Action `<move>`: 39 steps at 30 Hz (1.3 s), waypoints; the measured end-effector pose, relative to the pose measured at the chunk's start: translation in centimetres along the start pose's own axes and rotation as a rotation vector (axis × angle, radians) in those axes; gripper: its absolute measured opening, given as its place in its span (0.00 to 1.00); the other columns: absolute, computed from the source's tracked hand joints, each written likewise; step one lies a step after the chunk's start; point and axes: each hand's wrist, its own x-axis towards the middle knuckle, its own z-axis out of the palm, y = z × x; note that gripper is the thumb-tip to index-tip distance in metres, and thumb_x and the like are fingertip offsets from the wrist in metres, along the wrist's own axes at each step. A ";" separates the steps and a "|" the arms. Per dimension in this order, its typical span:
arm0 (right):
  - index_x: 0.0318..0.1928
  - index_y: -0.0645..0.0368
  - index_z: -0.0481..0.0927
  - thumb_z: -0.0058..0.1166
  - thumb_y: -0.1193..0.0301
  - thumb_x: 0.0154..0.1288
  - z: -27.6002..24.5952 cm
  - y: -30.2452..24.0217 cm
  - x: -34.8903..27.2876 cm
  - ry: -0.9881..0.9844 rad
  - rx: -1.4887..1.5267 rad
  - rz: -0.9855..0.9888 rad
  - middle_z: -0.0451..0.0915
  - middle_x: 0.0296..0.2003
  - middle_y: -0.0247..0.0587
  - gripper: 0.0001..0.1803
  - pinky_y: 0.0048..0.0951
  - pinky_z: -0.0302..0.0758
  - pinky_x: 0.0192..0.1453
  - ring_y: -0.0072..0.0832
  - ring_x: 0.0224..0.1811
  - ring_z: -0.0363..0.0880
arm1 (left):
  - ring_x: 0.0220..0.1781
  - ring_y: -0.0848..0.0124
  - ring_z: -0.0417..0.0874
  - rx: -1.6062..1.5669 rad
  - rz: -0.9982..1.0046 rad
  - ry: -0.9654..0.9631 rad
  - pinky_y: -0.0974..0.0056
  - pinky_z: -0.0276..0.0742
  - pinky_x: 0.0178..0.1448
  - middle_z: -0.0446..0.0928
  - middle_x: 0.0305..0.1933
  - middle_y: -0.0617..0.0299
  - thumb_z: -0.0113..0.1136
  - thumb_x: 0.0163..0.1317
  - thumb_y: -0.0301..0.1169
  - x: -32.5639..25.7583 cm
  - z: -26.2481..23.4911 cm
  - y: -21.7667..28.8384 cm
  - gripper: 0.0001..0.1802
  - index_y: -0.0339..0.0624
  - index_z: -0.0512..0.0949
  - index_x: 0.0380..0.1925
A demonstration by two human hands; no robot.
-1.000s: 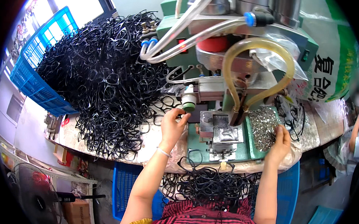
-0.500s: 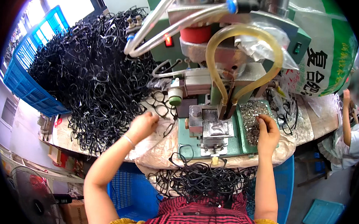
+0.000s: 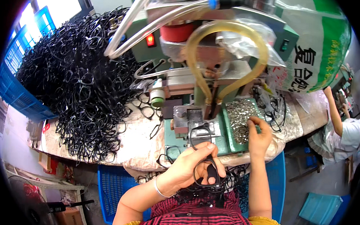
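Left hand (image 3: 194,163) clamped on black eyeglass frame (image 3: 206,174), off bench's near edge, below press fixture (image 3: 197,125). Right hand (image 3: 259,136) pinching into tray of small metal parts (image 3: 240,117), fingers together. Huge frame pile (image 3: 76,84) at bench's left edge: likely most work remaining.

Bright daylight from window (image 3: 58,2) upper left; fisheye bending, dark vignette corners.

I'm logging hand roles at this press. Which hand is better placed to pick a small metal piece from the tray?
Right hand: its fingertips already rest in the tray of metal pieces, while the left hand grips a black eyeglass frame.
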 end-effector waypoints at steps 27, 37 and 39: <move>0.42 0.65 0.85 0.62 0.78 0.63 -1.3 1.1 -0.8 -0.111 0.086 0.143 0.85 0.38 0.37 0.07 0.25 0.75 0.50 0.22 0.41 0.80 | 0.48 0.56 0.77 1.150 0.921 1.133 0.57 0.74 0.53 0.76 0.46 0.54 0.75 0.52 0.34 3.9 -15.9 1.6 0.17 0.37 0.82 0.39; 0.42 0.65 0.85 0.60 0.79 0.64 1.2 -0.5 -0.4 -0.156 0.187 0.111 0.85 0.38 0.37 0.07 0.24 0.75 0.50 0.22 0.42 0.80 | 0.41 0.56 0.81 1.173 0.880 1.071 0.57 0.76 0.46 0.80 0.36 0.54 0.71 0.54 0.29 5.0 -17.7 2.3 0.10 0.38 0.84 0.35; 0.42 0.65 0.85 0.60 0.79 0.64 0.4 0.3 -0.7 -0.151 0.163 0.127 0.85 0.38 0.37 0.07 0.24 0.75 0.50 0.22 0.41 0.80 | 0.38 0.66 0.83 1.201 0.955 1.069 0.65 0.77 0.41 0.81 0.38 0.58 0.65 0.58 0.22 4.3 -18.5 2.4 0.07 0.37 0.84 0.37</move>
